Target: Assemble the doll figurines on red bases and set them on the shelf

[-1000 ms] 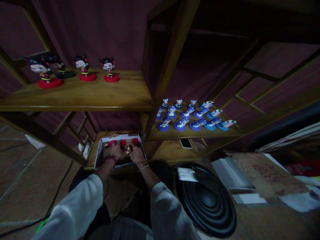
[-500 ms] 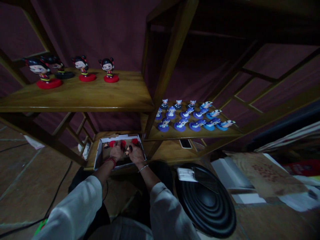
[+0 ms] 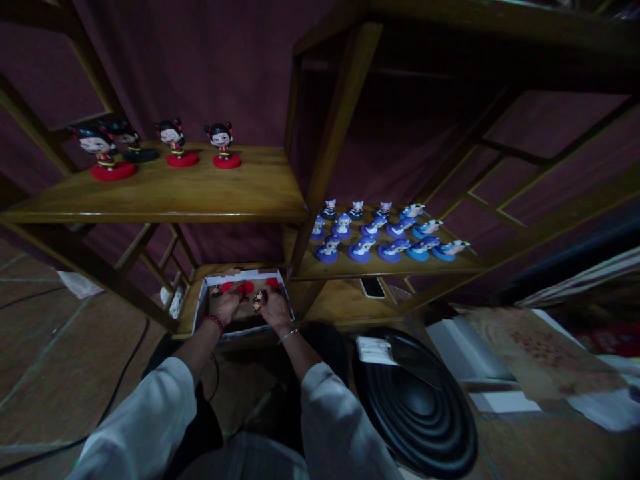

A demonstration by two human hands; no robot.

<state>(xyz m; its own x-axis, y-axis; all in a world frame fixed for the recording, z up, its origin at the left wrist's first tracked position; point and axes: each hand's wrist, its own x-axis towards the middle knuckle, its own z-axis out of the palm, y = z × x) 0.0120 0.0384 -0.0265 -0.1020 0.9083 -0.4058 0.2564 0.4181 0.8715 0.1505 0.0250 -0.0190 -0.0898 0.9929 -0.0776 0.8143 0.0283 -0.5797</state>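
Black-haired figurine point(image 3: 257, 304) is down inside our shallow white-walled cardboard box point(image 3: 199, 303), right up against the fingers of our right hand point(image 3: 275, 310). Those fingers are bent in toward it, but honestly we can't tell if they're pinching it or just touching. Our left hand point(image 3: 229, 305) is nearby, fingers angled forward by the red discs point(image 3: 244, 289), and it's too dim for us to say whether it's gripping anything. Another little figurine point(image 3: 216, 291) is in the far left corner. The box sits on the low wooden shelf point(image 3: 186, 318). On the upper shelf point(image 3: 200, 193) we've got four bigger bun-haired figurines point(image 3: 221, 138), three on red bases and one on black, and off to the right, rows of mostly purple and blue figurines point(image 3: 361, 248).
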